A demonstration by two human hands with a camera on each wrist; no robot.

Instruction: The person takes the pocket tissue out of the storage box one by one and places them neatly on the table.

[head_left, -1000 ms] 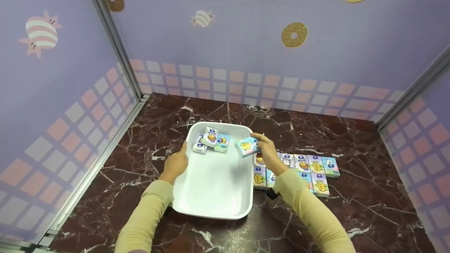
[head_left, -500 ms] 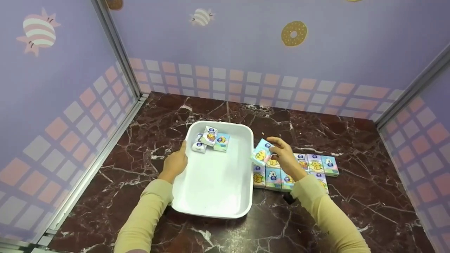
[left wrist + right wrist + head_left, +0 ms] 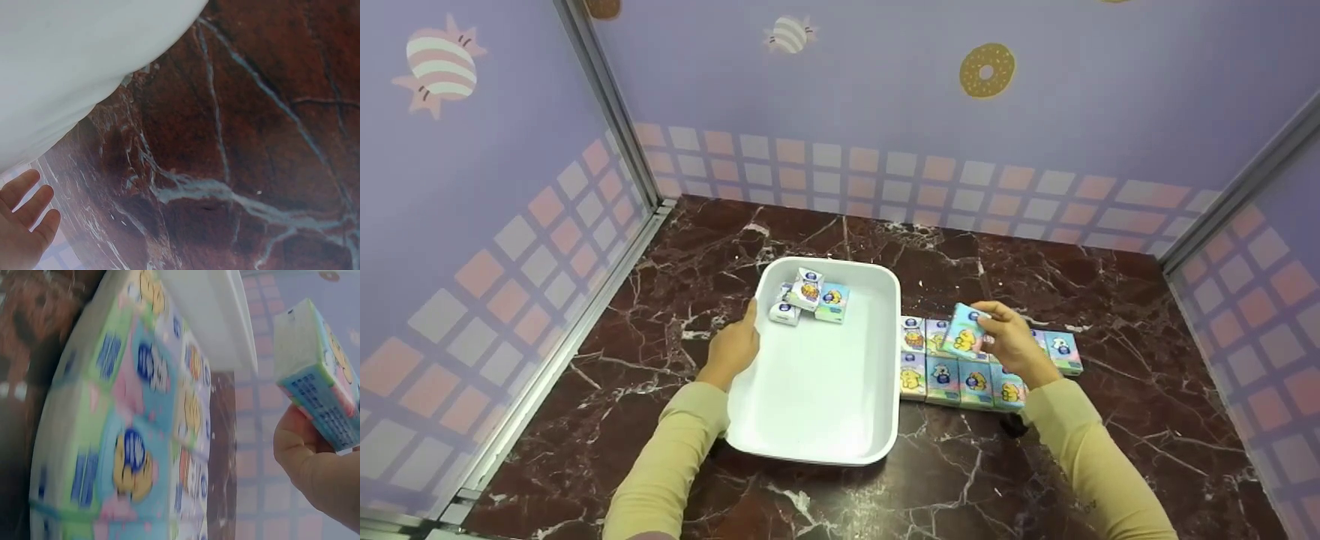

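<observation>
Left hand (image 3: pixel 733 349), straight-fingered, touches one white tray (image 3: pixel 810 397) holding three packets (image 3: pixel 808 292); right hand (image 3: pixel 1011 341) pinches one packet (image 3: pixel 962 332) over at least eight others (image 3: pixel 943 380), labels (image 3: pixel 134 449) too blurred to read.

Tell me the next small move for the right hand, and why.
Probably lower the held pack beside the two rows of packs: the right hand holds it raised over them, and those already lie neatly side by side.

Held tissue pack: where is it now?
In the head view, the blue tissue pack is in the right hand, right of the white tray and seen against the rows of packs; the right wrist view shows it clear of them.
</observation>
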